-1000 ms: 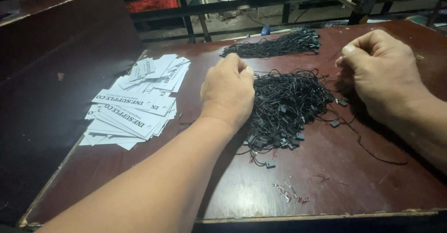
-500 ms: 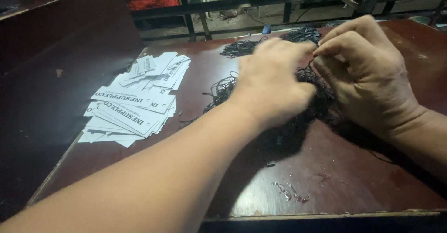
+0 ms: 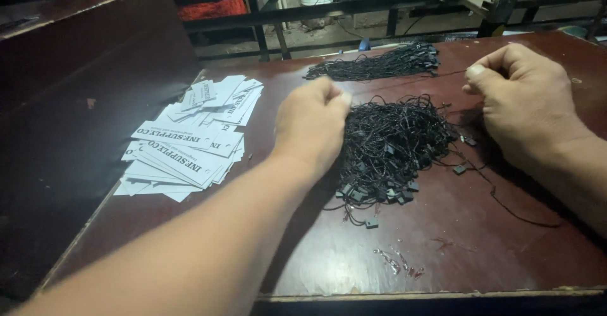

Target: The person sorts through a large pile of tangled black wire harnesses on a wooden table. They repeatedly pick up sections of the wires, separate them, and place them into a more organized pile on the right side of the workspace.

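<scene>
your left hand (image 3: 313, 126) lies knuckles up at the left edge of the black string pile (image 3: 395, 148), fingers curled under so you cannot tell whether they pinch anything; the palm hides that side of the pile. your right hand (image 3: 525, 104) hovers just right of the pile, closed into a loose fist with thumb pressed to forefinger; a thin strand seems to run from it, but it is too fine to make out for sure. the pile sits mid-table on the dark red table (image 3: 480, 240), small black tabs spilling toward you. a second bundle of black strings (image 3: 379, 66) lies near the far edge, well apart from the pile. a fanned stack of white paper tags (image 3: 190, 145) rests to your left, close to the table's left edge. your right forearm is cut off by the frame. bare tabletop lies between the pile and the near edge, marked by a few scuffs (image 3: 398, 262).
</scene>
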